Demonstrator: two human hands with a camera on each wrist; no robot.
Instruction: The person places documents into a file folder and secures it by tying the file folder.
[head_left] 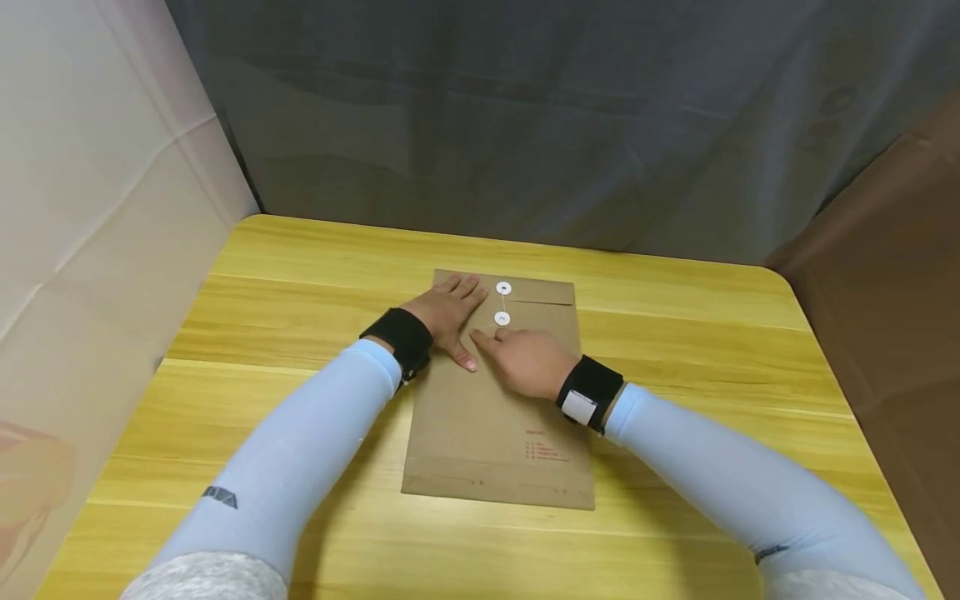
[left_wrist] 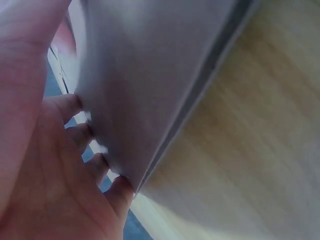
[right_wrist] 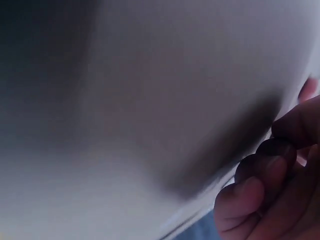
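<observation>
A yellow wooden table (head_left: 675, 350) with rounded far corners and visible grain fills most of the head view. Behind it hangs a grey fabric backdrop (head_left: 525, 117), creased in soft folds, reaching down to the table's far edge. A white cloth panel (head_left: 90, 192) with fold lines stands along the left side, and a brown panel (head_left: 892, 275) closes off the right side.

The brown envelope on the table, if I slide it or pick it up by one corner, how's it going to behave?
The brown envelope lies flat and thin on the smooth wooden table, so it would probably slide easily when pushed. Lifted by a corner, it would likely bend, since it looks like plain kraft paper. The left hand pressing flat on it suggests it is light and shifts readily.
</observation>
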